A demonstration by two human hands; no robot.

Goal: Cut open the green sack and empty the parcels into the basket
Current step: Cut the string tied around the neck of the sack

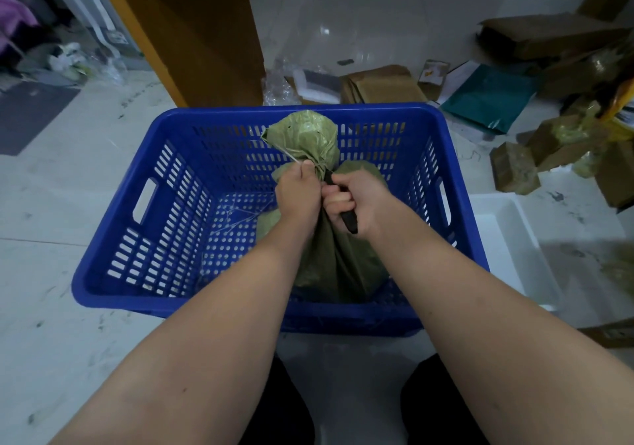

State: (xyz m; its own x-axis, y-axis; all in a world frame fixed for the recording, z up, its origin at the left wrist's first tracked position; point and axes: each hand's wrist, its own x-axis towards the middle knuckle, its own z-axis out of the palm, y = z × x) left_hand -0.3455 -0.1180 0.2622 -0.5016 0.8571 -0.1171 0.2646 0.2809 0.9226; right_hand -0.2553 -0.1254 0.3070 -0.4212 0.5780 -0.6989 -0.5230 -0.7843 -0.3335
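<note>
Blue basket point(113, 274) holds green sack point(338, 262), upright; L grip point(297, 194) clamps neck, R grip point(356, 201) round black handle point(349, 219).

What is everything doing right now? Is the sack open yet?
Sack: standing in the basket, neck bunched, not yet open.
Basket: no parcels in it, just stray threads.
Left hand: gripping the sack's neck.
Right hand: closed on a black knife handle at the neck.

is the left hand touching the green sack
Touching. The head view shows the left hand closed around the gathered neck of the green sack, just below the tied top, with no gap between fingers and fabric.
</note>
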